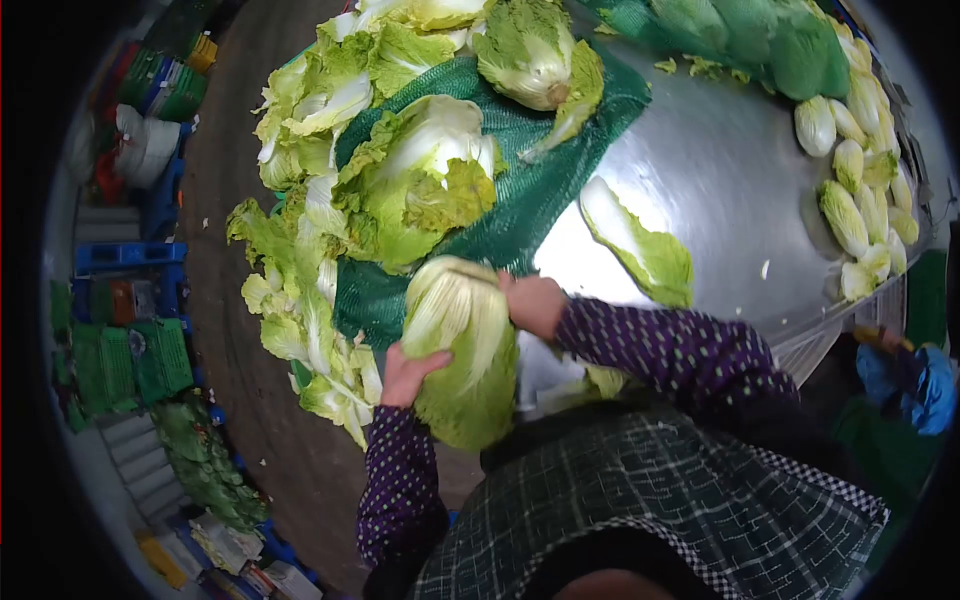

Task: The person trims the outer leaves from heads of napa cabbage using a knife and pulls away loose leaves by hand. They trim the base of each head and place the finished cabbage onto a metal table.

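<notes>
A napa cabbage (462,345) hangs between my hands close to my apron, its pale base up and its green leaf end down. My left hand (412,374) grips its left side, thumb across the leaves. At the upper right of its base, my right hand (534,303) is closed and touching it. Whether those fingers hold the base or a small tool is hidden. Just beyond lies another napa cabbage (430,165) with loose yellowed outer leaves, on a green mesh bag (540,215). A third cabbage (530,60) rests farther back on the mesh.
A loose leaf (640,245) lies on the metal table (720,180). Trimmed leaves (300,270) heap along the left edge. Several peeled cabbages (845,220) line the right edge, near a filled green net bag (750,35). Green crates (105,360) stand at left.
</notes>
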Demonstrator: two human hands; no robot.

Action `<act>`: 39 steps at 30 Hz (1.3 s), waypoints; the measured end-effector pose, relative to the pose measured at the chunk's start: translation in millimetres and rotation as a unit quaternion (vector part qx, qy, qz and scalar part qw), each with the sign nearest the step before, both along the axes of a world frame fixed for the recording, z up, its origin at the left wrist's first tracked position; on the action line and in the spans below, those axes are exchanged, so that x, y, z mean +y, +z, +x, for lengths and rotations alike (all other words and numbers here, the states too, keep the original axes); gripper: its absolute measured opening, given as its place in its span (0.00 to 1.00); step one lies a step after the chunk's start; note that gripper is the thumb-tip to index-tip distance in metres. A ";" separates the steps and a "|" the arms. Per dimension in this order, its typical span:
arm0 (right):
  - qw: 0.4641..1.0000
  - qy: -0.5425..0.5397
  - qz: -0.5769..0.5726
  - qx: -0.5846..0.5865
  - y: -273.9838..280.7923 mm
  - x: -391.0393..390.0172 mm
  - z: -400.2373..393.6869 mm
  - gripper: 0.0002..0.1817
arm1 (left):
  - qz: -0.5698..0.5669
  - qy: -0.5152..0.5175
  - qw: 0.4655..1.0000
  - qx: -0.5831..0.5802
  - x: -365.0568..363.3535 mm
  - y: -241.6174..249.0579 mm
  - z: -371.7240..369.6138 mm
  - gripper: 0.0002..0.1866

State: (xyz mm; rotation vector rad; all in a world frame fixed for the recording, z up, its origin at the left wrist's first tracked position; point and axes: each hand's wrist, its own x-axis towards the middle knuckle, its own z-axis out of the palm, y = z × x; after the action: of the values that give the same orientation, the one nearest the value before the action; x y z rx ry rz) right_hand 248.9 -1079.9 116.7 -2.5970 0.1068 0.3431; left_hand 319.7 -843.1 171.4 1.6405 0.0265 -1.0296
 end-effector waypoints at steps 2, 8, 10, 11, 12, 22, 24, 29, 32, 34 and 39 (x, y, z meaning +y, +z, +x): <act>0.999 -0.015 0.006 0.031 8.1 1.7 8.7 0.16 | 0.005 0.005 1.000 -0.014 -1.6 -1.7 -0.1 0.23; 0.976 -0.025 0.213 -0.032 71.3 -30.6 -8.6 0.17 | -0.050 -0.062 0.977 -0.199 -2.7 10.3 -8.0 0.38; 0.965 -0.026 0.249 -0.080 122.2 -40.2 -26.6 0.16 | 0.006 -0.056 0.903 -0.427 -21.6 45.5 -12.3 0.48; 0.954 -0.018 0.264 -0.143 130.7 -42.5 -31.4 0.17 | 0.001 -0.052 0.904 -0.425 -26.7 64.5 -22.3 0.48; 0.956 -0.015 0.256 -0.145 140.4 -45.4 -34.2 0.17 | -0.054 0.006 0.935 -0.350 -35.0 84.3 -32.8 0.49; 0.852 -0.191 0.487 -0.003 125.5 -37.8 -34.1 0.17 | -0.148 0.203 0.921 -0.297 -53.1 58.0 -55.4 0.31; 0.845 -0.202 0.496 0.005 115.1 -45.9 -32.6 0.16 | -0.152 0.223 0.924 -0.270 -43.8 49.4 -50.6 0.22; 0.790 -0.294 0.523 -0.126 83.5 -47.7 -36.0 0.15 | 0.055 0.250 0.940 -0.225 -31.5 23.6 -43.7 0.18; 0.831 -0.219 0.508 -0.055 105.1 -40.9 -43.4 0.14 | 0.012 0.294 0.824 -0.484 -57.7 64.8 -41.7 0.32; 0.802 -0.246 0.544 -0.007 106.9 -28.4 -36.7 0.12 | 0.056 0.124 0.804 -0.579 -70.5 78.3 -60.8 0.34; 0.774 -0.441 0.452 -0.055 64.6 -73.9 -33.0 0.13 | 0.289 -0.122 0.724 -0.614 -42.5 35.1 -83.5 0.42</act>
State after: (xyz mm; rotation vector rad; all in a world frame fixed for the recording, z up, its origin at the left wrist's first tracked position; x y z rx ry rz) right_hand 215.9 -1153.8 181.3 -1.3741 0.8529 -0.1127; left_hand 236.2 -885.6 206.6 2.6812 -0.8517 0.1293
